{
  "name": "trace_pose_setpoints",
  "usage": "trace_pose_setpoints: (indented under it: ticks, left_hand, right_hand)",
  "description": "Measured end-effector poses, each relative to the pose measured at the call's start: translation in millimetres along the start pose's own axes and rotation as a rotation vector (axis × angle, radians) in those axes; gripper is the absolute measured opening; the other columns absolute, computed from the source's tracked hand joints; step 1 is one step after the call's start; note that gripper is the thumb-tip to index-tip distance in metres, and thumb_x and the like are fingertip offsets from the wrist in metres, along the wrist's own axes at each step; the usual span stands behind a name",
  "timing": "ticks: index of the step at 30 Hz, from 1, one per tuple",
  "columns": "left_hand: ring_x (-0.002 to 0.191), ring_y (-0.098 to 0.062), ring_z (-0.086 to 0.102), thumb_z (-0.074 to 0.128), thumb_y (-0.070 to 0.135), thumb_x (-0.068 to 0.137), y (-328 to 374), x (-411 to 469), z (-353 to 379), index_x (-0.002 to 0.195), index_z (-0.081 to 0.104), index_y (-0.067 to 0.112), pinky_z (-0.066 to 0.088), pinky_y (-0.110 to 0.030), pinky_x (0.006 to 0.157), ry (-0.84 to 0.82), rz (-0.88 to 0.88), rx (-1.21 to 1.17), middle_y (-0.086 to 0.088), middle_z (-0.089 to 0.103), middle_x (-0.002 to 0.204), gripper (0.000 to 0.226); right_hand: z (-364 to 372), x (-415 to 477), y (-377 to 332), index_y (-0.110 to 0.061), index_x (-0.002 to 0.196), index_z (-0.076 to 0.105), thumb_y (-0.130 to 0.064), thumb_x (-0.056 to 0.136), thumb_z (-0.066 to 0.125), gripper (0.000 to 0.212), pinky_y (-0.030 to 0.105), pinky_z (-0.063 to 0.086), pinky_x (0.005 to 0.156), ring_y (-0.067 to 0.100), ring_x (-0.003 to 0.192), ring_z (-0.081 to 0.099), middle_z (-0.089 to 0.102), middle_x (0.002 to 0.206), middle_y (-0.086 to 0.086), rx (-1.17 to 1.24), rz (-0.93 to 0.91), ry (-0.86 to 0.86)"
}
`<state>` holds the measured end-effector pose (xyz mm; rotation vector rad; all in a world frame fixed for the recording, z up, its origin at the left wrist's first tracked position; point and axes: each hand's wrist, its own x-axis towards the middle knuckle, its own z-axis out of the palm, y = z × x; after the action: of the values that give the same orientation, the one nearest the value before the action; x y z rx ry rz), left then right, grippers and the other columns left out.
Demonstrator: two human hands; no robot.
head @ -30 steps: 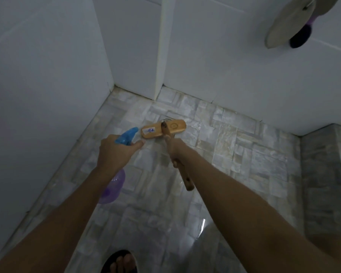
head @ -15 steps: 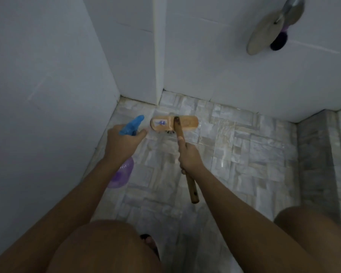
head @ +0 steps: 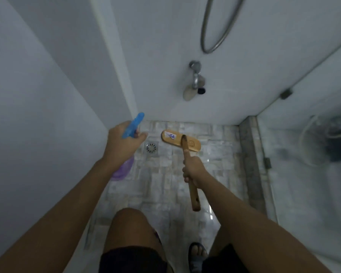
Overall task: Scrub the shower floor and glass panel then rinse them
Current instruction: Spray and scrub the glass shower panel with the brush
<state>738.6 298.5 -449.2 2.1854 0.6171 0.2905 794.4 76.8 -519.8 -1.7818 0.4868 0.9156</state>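
My right hand (head: 193, 171) grips the wooden handle of a scrub brush (head: 180, 140), whose flat wooden head rests on the stone-tiled shower floor (head: 165, 186) near the back wall. My left hand (head: 122, 143) holds a spray bottle (head: 133, 126) with a blue trigger head and a purple body, up beside the left wall. The glass panel (head: 307, 138) stands at the right, hazy, with things showing dimly behind it.
A round metal drain (head: 151, 148) sits in the floor between my hands. A tap (head: 195, 79) sticks out of the white back wall, and a shower hose (head: 213, 36) loops above it. A grey stone curb (head: 250, 154) runs under the glass. My knee and sandalled foot (head: 197, 253) are at the bottom.
The view has tilted up, showing the tap, hose and glass panel. The brush head has shifted right of the drain and turned slantwise. Both hands keep their grips.
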Motion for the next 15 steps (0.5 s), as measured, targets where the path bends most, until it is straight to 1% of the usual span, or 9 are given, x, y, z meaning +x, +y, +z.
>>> trace_pose_setpoints:
  ticks: [3, 5, 8, 10, 11, 12, 13, 14, 15]
  left_hand:
    - [0.06, -0.012, 0.057, 0.08, 0.02, 0.079, 77.6, -6.7, -26.5, 0.072, 0.06, 0.014, 0.045, -0.023, 0.062, -0.062, 0.028, -0.029, 0.0, 0.061, 0.065, 0.022]
    - [0.062, -0.014, 0.058, 0.08, 0.017, 0.08, 132.9, -8.8, -44.1, 0.074, 0.061, 0.011, 0.045, -0.023, 0.063, -0.097, 0.047, -0.063, -0.002, 0.063, 0.068, 0.02]
    - [0.06, -0.005, 0.057, 0.079, 0.018, 0.08, 224.7, -9.4, -68.6, 0.074, 0.062, 0.012, 0.043, -0.015, 0.063, -0.149, 0.117, -0.062, 0.003, 0.061, 0.066, 0.02]
    - [0.061, 0.0, 0.058, 0.079, 0.02, 0.081, 293.3, -13.4, -86.5, 0.074, 0.062, 0.014, 0.04, -0.007, 0.06, -0.186, 0.179, -0.073, 0.008, 0.061, 0.066, 0.019]
    - [0.062, 0.002, 0.059, 0.078, 0.021, 0.082, 321.3, -15.4, -93.4, 0.074, 0.062, 0.015, 0.041, -0.008, 0.061, -0.194, 0.219, -0.084, 0.009, 0.061, 0.067, 0.019]
    - [0.064, 0.0, 0.06, 0.077, 0.022, 0.083, 350.7, -17.9, -102.2, 0.075, 0.063, 0.015, 0.045, -0.013, 0.063, -0.205, 0.243, -0.097, 0.008, 0.062, 0.067, 0.018]
    - [0.064, -0.005, 0.062, 0.075, 0.023, 0.085, 376.9, -19.5, -108.8, 0.075, 0.064, 0.014, 0.05, -0.022, 0.064, -0.208, 0.282, -0.113, 0.005, 0.064, 0.067, 0.018]
    - [0.063, -0.012, 0.062, 0.072, 0.024, 0.088, 414.5, -22.6, -118.3, 0.076, 0.064, 0.011, 0.052, -0.033, 0.063, -0.213, 0.302, -0.134, -0.001, 0.064, 0.067, 0.02]
    - [0.06, -0.02, 0.06, 0.07, 0.025, 0.09, 431.8, -23.8, -121.9, 0.075, 0.062, 0.007, 0.051, -0.039, 0.061, -0.213, 0.306, -0.159, -0.007, 0.062, 0.065, 0.024]
  right_hand:
    - [-30.7, -65.7, -44.2, -0.016, 0.074, 0.044, -0.055, 0.105, 0.035, 0.05, 0.02, 0.033, 0.037, 0.011, 0.032, 0.033, 0.036, 0.048, -0.002, 0.06, -0.065, 0.02]
    - [-58.0, -112.3, -78.1, -0.013, 0.082, 0.049, -0.055, 0.105, 0.036, 0.05, 0.02, 0.033, 0.037, 0.011, 0.034, 0.035, 0.038, 0.052, 0.0, 0.109, -0.09, 0.027]
    - [-103.7, -181.6, -125.9, -0.012, 0.104, 0.053, -0.055, 0.105, 0.035, 0.047, 0.022, 0.036, 0.037, 0.011, 0.037, 0.037, 0.041, 0.059, 0.002, 0.12, -0.197, 0.076]
    - [-138.9, -236.2, -157.9, -0.014, 0.108, 0.052, -0.055, 0.105, 0.034, 0.044, 0.023, 0.036, 0.037, 0.011, 0.037, 0.037, 0.04, 0.058, 0.001, 0.147, -0.259, 0.136]
    - [-153.2, -262.1, -171.7, -0.015, 0.107, 0.052, -0.054, 0.105, 0.034, 0.043, 0.023, 0.035, 0.037, 0.011, 0.036, 0.036, 0.04, 0.056, 0.001, 0.173, -0.29, 0.158]
    - [-168.2, -285.4, -183.9, -0.015, 0.106, 0.053, -0.053, 0.106, 0.034, 0.042, 0.022, 0.034, 0.037, 0.011, 0.035, 0.035, 0.039, 0.054, 0.0, 0.203, -0.319, 0.179]
    - [-183.9, -311.6, -197.2, -0.015, 0.104, 0.053, -0.052, 0.106, 0.035, 0.041, 0.022, 0.034, 0.037, 0.011, 0.035, 0.035, 0.04, 0.053, 0.0, 0.231, -0.341, 0.204]
    - [-205.0, -342.9, -213.7, -0.015, 0.102, 0.053, -0.052, 0.106, 0.035, 0.041, 0.022, 0.035, 0.037, 0.012, 0.035, 0.036, 0.04, 0.053, 0.0, 0.248, -0.376, 0.241]
    - [-213.5, -363.2, -221.9, -0.015, 0.1, 0.053, -0.052, 0.106, 0.036, 0.041, 0.023, 0.035, 0.037, 0.013, 0.036, 0.037, 0.042, 0.054, 0.001, 0.253, -0.409, 0.262]
